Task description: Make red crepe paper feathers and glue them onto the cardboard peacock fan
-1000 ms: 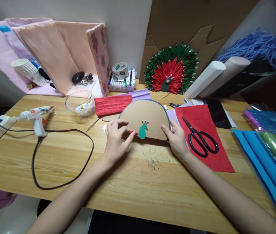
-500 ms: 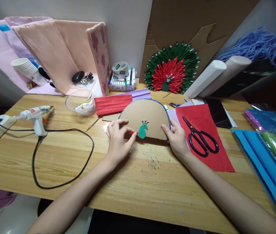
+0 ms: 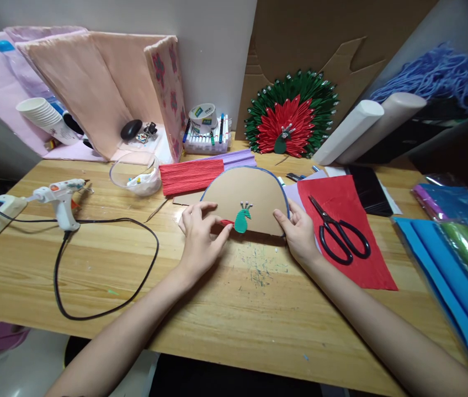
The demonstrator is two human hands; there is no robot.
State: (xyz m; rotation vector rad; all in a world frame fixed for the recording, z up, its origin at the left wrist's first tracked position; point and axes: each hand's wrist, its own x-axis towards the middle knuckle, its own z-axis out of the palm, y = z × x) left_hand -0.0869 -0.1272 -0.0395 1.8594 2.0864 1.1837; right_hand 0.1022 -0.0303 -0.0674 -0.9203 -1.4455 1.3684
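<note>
A half-round brown cardboard piece (image 3: 244, 193) with a blue edge lies on the wooden table (image 3: 234, 309). A small green peacock body (image 3: 241, 219) is stuck at its lower middle. My left hand (image 3: 200, 238) pinches a small red paper piece (image 3: 227, 223) against the cardboard just left of the green body. My right hand (image 3: 299, 232) grips the cardboard's lower right corner, thumb on top.
Black scissors (image 3: 339, 231) lie on red paper (image 3: 347, 242) at right. A glue gun (image 3: 60, 197) with a looping black cord (image 3: 105, 270) stands at left. Behind are a red crepe roll (image 3: 192, 175), a clear bowl (image 3: 135, 173), markers (image 3: 207, 140), a finished peacock fan (image 3: 291, 117) and coloured sheets (image 3: 453, 248).
Hardly anything moved; my left fingers shifted the red piece slightly closer to the green body. My right hand stays on the cardboard.
</note>
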